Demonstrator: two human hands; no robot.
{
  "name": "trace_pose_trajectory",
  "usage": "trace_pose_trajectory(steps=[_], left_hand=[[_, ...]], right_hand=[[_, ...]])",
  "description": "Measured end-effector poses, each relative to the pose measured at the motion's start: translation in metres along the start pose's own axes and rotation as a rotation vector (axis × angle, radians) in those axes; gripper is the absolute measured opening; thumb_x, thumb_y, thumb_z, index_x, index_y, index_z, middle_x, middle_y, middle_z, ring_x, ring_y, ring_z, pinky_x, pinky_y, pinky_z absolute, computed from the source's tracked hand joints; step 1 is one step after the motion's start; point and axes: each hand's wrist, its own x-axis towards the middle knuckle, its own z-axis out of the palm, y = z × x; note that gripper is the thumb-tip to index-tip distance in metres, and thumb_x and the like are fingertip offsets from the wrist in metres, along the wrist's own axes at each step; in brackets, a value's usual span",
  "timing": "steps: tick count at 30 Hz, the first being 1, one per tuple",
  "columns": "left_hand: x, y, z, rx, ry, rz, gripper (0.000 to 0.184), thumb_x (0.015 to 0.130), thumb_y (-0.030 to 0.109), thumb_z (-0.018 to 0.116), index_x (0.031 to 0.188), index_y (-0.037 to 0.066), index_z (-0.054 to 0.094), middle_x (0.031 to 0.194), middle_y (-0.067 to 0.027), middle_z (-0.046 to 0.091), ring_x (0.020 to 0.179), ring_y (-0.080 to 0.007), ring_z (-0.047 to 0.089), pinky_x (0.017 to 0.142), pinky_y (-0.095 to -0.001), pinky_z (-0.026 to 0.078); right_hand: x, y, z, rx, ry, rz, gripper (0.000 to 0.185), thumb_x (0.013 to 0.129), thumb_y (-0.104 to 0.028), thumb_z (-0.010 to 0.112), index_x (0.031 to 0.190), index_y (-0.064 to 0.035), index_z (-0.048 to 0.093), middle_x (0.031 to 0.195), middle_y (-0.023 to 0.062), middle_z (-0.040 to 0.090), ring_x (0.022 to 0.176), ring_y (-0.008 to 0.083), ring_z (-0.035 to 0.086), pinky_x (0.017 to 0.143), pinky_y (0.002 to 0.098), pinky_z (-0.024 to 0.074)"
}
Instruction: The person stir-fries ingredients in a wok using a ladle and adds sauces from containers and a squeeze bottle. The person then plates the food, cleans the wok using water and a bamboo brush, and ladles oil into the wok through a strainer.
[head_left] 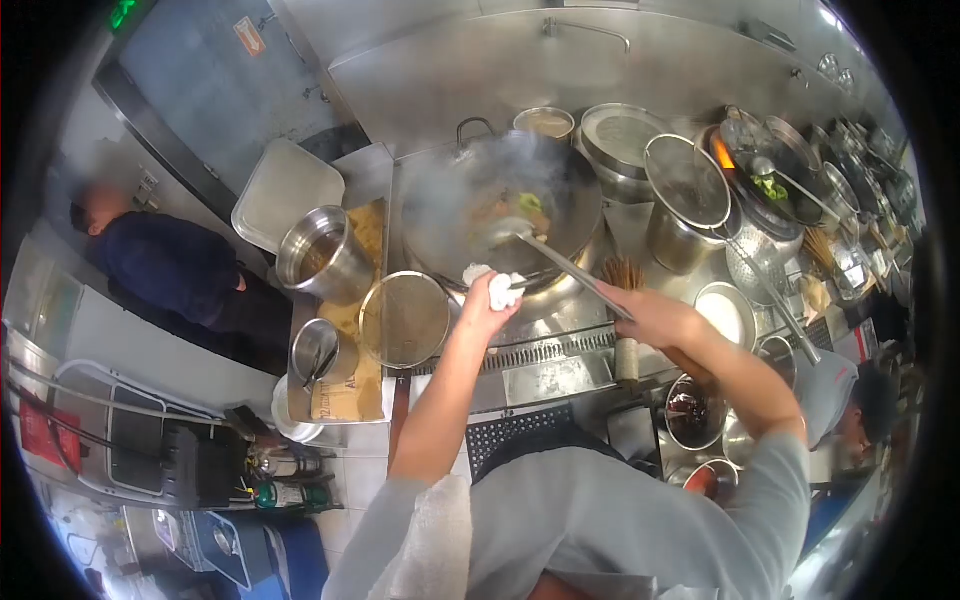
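A large dark wok (430, 225) gives off steam or smoke, with brownish food and some green pieces (530, 202) inside. My left hand (485, 305) is closed around a bunched white cloth (506, 291) at the wok's near rim. Whatever lies under the cloth is hidden. In my right hand (650, 316) is the long handle of a metal ladle (560, 262), which slants down to the left. The ladle's bowl is among the food, partly blurred by the steam.
Left of the wok stand a tall steel pot (325, 255), a round strainer (405, 320) and a smaller pot (322, 352). To the right are another strainer (688, 180), a second wok (775, 190) near a flame, and sauce bowls (695, 410). People stand at left (175, 265) and right (832, 395).
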Motion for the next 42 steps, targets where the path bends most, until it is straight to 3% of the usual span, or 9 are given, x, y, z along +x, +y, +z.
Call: trace_pose_trajectory(steps=[4,9,12,16,17,22,32,38,42], left_hand=[[-0.035,-0.033,0.001,0.054,0.093,-0.006,0.019,0.092,0.026,0.05,0.098,0.009,0.055,0.092,-0.0089,0.063,0.081,-0.0257,0.062,0.057,-0.0379,0.053],[-0.088,-0.038,-0.016,0.028,-0.187,-0.046,0.017,0.093,0.027,0.046,0.094,0.013,0.055,0.086,-0.0071,0.063,0.072,-0.0243,0.062,0.049,-0.0349,0.049],[-0.065,0.003,0.008,-0.044,0.104,0.015,0.014,0.092,0.028,0.05,0.093,0.014,0.055,0.087,-0.006,0.062,0.077,-0.0233,0.06,0.06,-0.0383,0.048],[-0.044,0.021,0.005,0.04,-0.028,-0.043,0.015,0.092,0.029,0.053,0.094,0.014,0.054,0.086,-0.0056,0.061,0.08,-0.0229,0.059,0.065,-0.0396,0.048],[-0.025,0.021,-0.004,0.039,-0.036,-0.026,0.015,0.092,0.029,0.053,0.094,0.014,0.054,0.086,-0.0055,0.061,0.08,-0.0227,0.059,0.065,-0.0396,0.048],[-0.069,-0.035,-0.014,0.116,0.007,-0.055,0.017,0.092,0.029,0.052,0.099,0.014,0.056,0.09,-0.0051,0.063,0.076,-0.0229,0.061,0.054,-0.0366,0.047],[-0.014,0.024,-0.011,0.05,-0.062,-0.07,0.019,0.091,0.03,0.051,0.097,0.013,0.055,0.089,-0.0062,0.062,0.08,-0.0227,0.06,0.061,-0.0364,0.05],[-0.072,-0.018,-0.003,0.071,-0.174,-0.107,0.016,0.092,0.032,0.052,0.097,0.017,0.057,0.088,-0.004,0.063,0.08,-0.0214,0.061,0.059,-0.0361,0.051],[-0.012,0.0,-0.006,0.011,-0.055,-0.036,0.018,0.09,0.033,0.056,0.096,0.016,0.057,0.087,-0.0024,0.061,0.082,-0.0204,0.058,0.063,-0.0358,0.047]], right_hand=[[0.038,0.005,0.021,0.0,0.116,0.063,0.07,0.082,-0.011,0.058,0.144,-0.0029,0.026,0.097,0.0306,0.061,0.093,0.0448,0.059,0.085,0.048,0.0468],[-0.002,-0.034,-0.021,0.082,0.043,0.146,0.071,0.083,-0.014,0.059,0.145,-0.0048,0.025,0.1,0.0271,0.062,0.093,0.0429,0.06,0.085,0.0462,0.0479],[-0.027,-0.041,-0.026,0.202,-0.101,0.157,0.071,0.084,-0.017,0.06,0.146,-0.0099,0.026,0.101,0.0245,0.063,0.093,0.0417,0.062,0.083,0.0453,0.0484],[-0.025,-0.003,-0.016,0.015,0.017,-0.116,0.077,0.083,-0.021,0.062,0.149,-0.0132,0.022,0.1,0.0232,0.064,0.082,0.0354,0.064,0.076,0.0405,0.0502],[-0.01,-0.023,-0.019,0.081,-0.049,0.059,0.075,0.083,-0.022,0.061,0.147,-0.0115,0.024,0.099,0.0237,0.064,0.084,0.0373,0.063,0.076,0.0413,0.05],[0.042,-0.011,0.04,0.023,0.2,0.083,0.07,0.083,-0.017,0.059,0.145,-0.0086,0.027,0.1,0.0275,0.062,0.093,0.0443,0.059,0.083,0.047,0.0468],[-0.024,-0.071,-0.027,0.202,-0.102,0.321,0.068,0.085,-0.021,0.063,0.144,-0.0104,0.032,0.1,0.0256,0.063,0.089,0.0406,0.061,0.079,0.0429,0.0475],[-0.015,-0.035,-0.007,0.009,-0.039,0.096,0.072,0.082,-0.021,0.065,0.144,-0.0117,0.031,0.111,0.0259,0.061,0.103,0.0425,0.058,0.09,0.0466,0.0456],[0.034,-0.028,0.003,0.023,0.021,0.032,0.073,0.08,-0.014,0.064,0.145,-0.0098,0.029,0.101,0.0275,0.062,0.089,0.0438,0.061,0.08,0.0446,0.049]])
